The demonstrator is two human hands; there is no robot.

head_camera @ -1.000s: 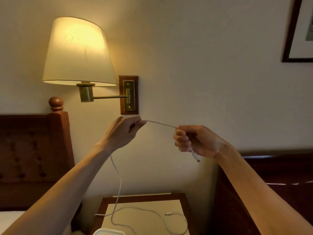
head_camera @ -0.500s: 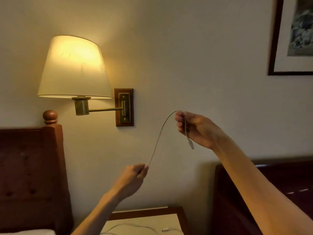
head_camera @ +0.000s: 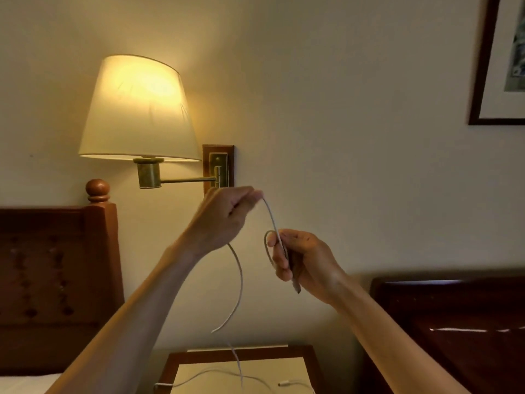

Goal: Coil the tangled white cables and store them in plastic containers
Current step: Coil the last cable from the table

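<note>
Both hands' fingers [head_camera: 279, 253] round white cable [head_camera: 272, 216]

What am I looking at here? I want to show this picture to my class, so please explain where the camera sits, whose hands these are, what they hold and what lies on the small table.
There is no machine here. A person wears a wide-angle camera on the head, so you see their own two bare arms reaching forward. The left hand pinches a white cable at its fingertips. The right hand grips the same cable, with a small loop already formed around its fingers: the start of a coil. The rest of the cable hangs down to the bedside table at the bottom edge, where more white cable lies loose. Behind are a lit wall lamp, a wooden headboard on the left and a framed picture at the upper right. No plastic container is in view.
</note>
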